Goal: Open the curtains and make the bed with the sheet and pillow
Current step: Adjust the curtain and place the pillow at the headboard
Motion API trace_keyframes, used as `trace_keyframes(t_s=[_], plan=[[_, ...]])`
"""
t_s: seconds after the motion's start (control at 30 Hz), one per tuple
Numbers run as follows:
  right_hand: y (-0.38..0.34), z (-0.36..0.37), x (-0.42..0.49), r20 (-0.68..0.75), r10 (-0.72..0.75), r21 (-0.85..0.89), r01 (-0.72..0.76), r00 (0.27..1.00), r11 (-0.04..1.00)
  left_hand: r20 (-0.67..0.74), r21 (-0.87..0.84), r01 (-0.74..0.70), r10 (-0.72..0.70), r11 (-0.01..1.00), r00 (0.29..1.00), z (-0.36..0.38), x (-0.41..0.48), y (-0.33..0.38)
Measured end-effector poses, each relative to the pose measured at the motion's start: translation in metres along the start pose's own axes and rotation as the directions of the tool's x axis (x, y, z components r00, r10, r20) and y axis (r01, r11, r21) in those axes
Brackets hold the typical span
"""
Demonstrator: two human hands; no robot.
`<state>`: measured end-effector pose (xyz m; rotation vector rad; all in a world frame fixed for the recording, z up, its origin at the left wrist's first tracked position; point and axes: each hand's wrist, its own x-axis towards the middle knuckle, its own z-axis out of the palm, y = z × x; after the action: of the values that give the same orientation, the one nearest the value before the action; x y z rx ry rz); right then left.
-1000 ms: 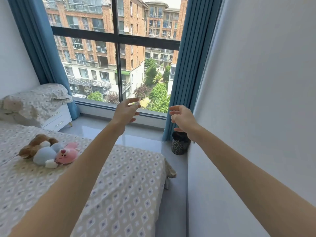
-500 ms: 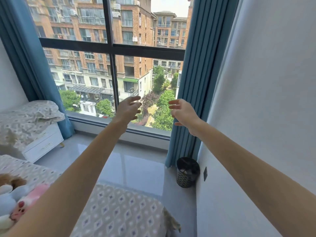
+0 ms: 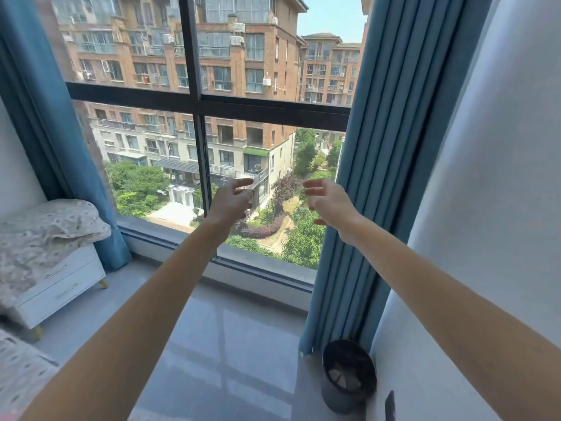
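Since the earlier frames the bed has mostly dropped out of the head view and the window (image 3: 209, 101) fills more of it; the plush toys seen before are no longer framed. Two bare arms are held out toward the glass. Left hand (image 3: 232, 202): fingers loosely curled and apart, nothing gripped. Right hand (image 3: 329, 205): fingers spread and relaxed, nothing gripped, close to the inner edge of the right curtain (image 3: 373, 165); contact cannot be told. Two blue curtains are counted, the left curtain (image 3: 51, 141) and the right one, each gathered at its own side with bare glass between. One patterned pillow (image 3: 45, 229) is seen lying on one white nightstand (image 3: 63, 287) with two drawers, at far left. Only a corner of the patterned sheet (image 3: 21, 378) is seen, bottom left. One dark waste bin (image 3: 349, 381) is noted on the floor at the foot of the right curtain, against the white wall (image 3: 501, 177).
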<state>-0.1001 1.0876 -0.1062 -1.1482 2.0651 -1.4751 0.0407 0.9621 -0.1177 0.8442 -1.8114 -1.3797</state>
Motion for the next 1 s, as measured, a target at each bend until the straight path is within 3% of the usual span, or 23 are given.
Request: trace_keyframes(t_s=[0.3,0.6,0.8,1.0], plan=[[0.040,-0.016,0.200,0.110,-0.096,-0.014,0.098,0.989,0.995,-0.113,0.018,-0.028,0.030,0.999,0.993,0.049,0.195,-0.010],[0.049,-0.004,0.355,0.235,-0.162,0.079,0.147,0.959,0.986,-0.274,0.016,0.020,-0.015,1.000,0.962,0.056,0.319,-0.022],[0.048,0.049,0.445,0.362,-0.256,0.149,0.216,0.896,0.965,-0.436,0.038,0.064,-0.041,0.997,0.899,0.026,0.381,-0.045],[0.034,0.128,0.522,0.513,-0.349,0.197,0.288,0.784,0.937,-0.646,0.063,0.131,-0.060,0.989,0.761,-0.031,0.428,-0.064]])
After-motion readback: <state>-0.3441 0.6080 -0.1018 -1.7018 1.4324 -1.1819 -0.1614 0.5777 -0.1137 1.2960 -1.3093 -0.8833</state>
